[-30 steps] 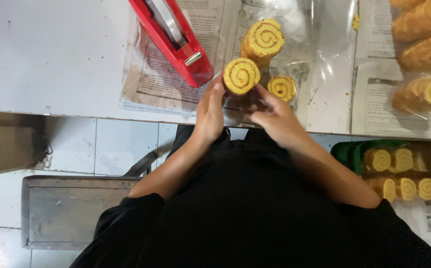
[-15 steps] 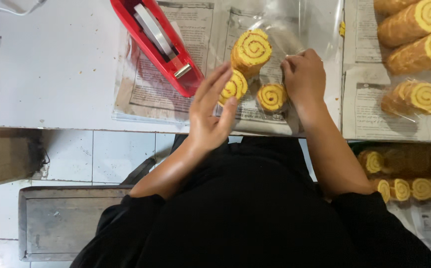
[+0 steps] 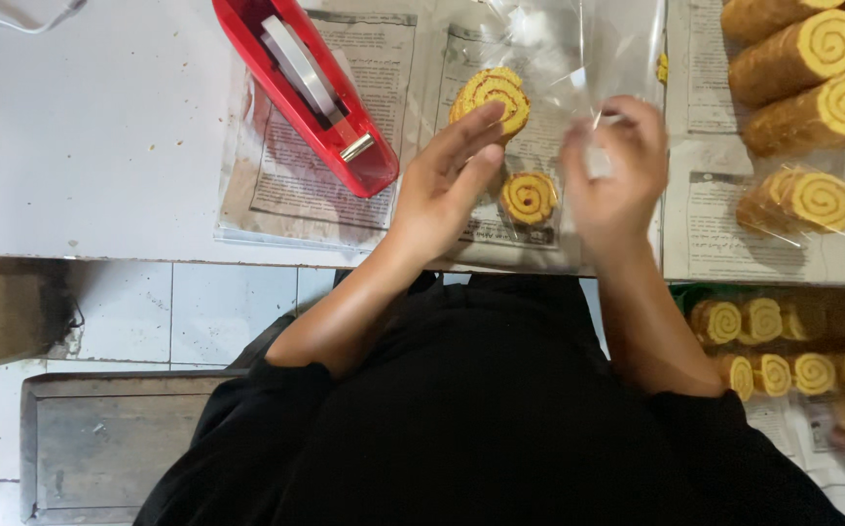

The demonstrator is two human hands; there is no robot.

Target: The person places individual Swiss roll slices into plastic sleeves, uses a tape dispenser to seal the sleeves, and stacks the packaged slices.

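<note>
Both hands over bench [image 3: 72, 146] edge. Left hand [image 3: 442, 185] fingers spread, tips touching a yellow spiral roll slice [image 3: 493, 95] standing on edge on clear plastic wrap [image 3: 549, 58]. Right hand [image 3: 617, 170] blurred, fingers pinched on wrap edge just right of slice. Second, smaller slice [image 3: 529, 198] lies flat between the hands, nearer the body. Red tape dispenser [image 3: 301, 88] left, on newspaper [image 3: 286, 185]. Whole rolls [image 3: 812, 83] far right; one wrapped roll [image 3: 800, 203] nearer. More slices in green crate [image 3: 792, 346] below bench, right.
</note>
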